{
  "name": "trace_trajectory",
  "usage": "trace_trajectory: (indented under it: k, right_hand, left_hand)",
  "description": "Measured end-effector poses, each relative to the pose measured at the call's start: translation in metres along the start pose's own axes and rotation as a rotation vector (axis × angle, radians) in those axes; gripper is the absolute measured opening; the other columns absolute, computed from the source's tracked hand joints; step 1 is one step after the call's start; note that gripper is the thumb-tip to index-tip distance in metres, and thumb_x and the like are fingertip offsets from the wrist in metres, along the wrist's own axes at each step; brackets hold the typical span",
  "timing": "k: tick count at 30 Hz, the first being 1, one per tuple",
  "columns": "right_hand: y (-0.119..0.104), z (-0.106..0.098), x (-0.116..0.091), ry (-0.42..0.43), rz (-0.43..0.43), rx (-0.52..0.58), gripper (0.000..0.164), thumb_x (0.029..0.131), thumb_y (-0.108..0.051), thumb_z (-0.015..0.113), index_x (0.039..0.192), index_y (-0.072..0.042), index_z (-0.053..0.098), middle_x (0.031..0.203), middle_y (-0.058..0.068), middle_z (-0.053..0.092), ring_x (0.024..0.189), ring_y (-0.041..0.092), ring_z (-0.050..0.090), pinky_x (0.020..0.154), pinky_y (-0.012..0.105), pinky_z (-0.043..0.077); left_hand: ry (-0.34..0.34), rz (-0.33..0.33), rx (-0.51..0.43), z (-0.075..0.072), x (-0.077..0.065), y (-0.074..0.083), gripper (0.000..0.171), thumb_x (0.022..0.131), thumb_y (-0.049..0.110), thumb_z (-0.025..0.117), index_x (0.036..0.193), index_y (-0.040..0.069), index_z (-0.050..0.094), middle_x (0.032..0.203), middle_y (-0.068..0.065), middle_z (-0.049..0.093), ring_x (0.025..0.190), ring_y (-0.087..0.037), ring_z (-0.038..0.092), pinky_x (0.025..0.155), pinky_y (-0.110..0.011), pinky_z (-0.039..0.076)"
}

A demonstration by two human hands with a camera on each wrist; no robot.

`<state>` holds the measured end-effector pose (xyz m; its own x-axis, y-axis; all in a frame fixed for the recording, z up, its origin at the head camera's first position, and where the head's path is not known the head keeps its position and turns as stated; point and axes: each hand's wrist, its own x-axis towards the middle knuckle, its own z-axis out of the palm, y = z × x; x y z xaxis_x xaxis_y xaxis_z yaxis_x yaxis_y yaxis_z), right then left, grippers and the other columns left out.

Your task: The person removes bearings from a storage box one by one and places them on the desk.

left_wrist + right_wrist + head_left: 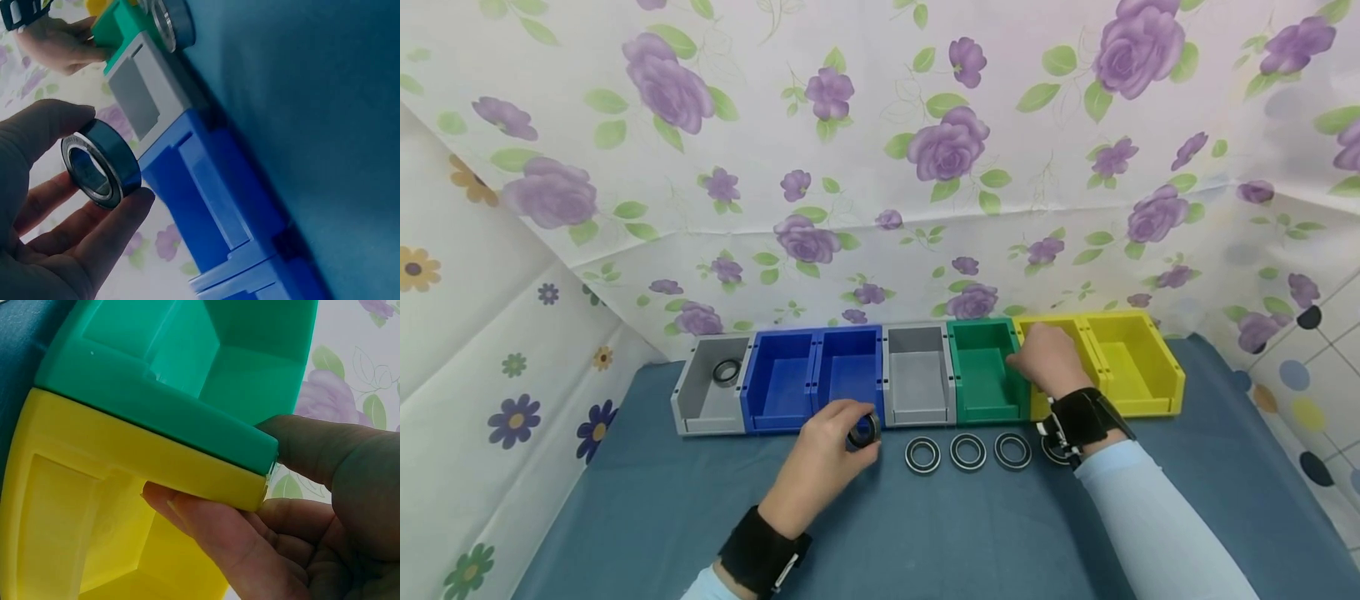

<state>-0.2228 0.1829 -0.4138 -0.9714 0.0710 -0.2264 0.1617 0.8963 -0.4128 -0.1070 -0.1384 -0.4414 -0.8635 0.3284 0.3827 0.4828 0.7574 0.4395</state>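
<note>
My left hand [820, 458] pinches a ball bearing [119, 150] between thumb and fingertips, raised in front of the blue bins [187, 206]. My right hand [1052, 358] is at the seam between the green bin [988, 414] and the nearer yellow bin [125, 444]. In the right wrist view its thumb lies on the green side and its fingers reach inside the yellow one, gripping both adjoining walls. More bearings [908, 456] lie flat in a row on the cloth before the bins. The one at the right end is partly hidden by my right wrist.
At the left end of the bin row a grey bin [692, 408] contains one bearing [715, 372]. Another grey bin [919, 417] stands between blue and green, and a second yellow bin [1150, 404] ends the row. Behind hangs a flowered sheet [865, 183]; blue cloth [925, 533] covers the table.
</note>
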Motion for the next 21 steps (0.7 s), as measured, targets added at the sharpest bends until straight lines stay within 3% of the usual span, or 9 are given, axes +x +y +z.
trace_trajectory:
  k: [12, 21]
  right_hand:
    - [0.0, 0.0, 0.001, 0.011, -0.004, -0.004, 0.028, 0.086, -0.027, 0.065, 0.078, -0.002, 0.058, 0.064, 0.009, 0.052, 0.052, 0.021, 0.054, 0.047, 0.029, 0.046]
    - [0.0, 0.001, 0.0, 0.012, -0.005, -0.005, 0.028, 0.085, -0.028, 0.066, 0.076, -0.003, 0.058, 0.063, 0.009, 0.052, 0.052, 0.021, 0.054, 0.046, 0.029, 0.046]
  left_hand:
    - [-0.181, -0.008, 0.05, 0.021, -0.005, -0.002, 0.042, 0.077, 0.025, 0.073, 0.116, 0.013, 0.062, 0.108, 0.001, 0.057, 0.098, -0.011, 0.054, 0.077, -0.026, 0.048]
    - [-0.258, 0.002, 0.108, 0.028, -0.005, -0.004, 0.041, 0.076, 0.024, 0.073, 0.113, 0.012, 0.062, 0.106, -0.002, 0.057, 0.095, -0.013, 0.054, 0.076, -0.026, 0.047]
